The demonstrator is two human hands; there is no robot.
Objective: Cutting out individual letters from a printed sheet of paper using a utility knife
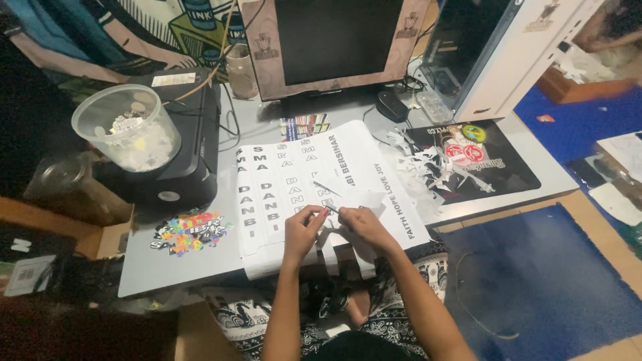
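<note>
Head view, hands: left hand [302, 227] and right hand [358, 224] meet over the near edge of the desk, fingers of both pinched shut on a small white paper piece [332, 209] held between them.
Head view, paper piece: it sits just above the large white printed sheet [281, 200], close to the person's body; whether a tool is in the grip, cannot tell.
Head view, sheet: spread flat across the middle of the pale grey desk [200, 267], black lettering in columns, its front edge hanging over the desk rim.
Head view, desk left: a black boxy printer [190, 160] carries a clear plastic tub of white scraps [127, 127]; a multicoloured sticker [190, 232] lies in front of it.
Head view, desk right: a black mouse mat with round stickers [481, 164], white paper offcuts [421, 164] strewn at its left edge.
Head view, desk back: a dark monitor in a brown frame [334, 43], a black mouse [391, 105] beside its foot.
Head view, room: blue floor mat [535, 267] on the right, patterned black-and-white fabric [241, 317] over the person's lap.
</note>
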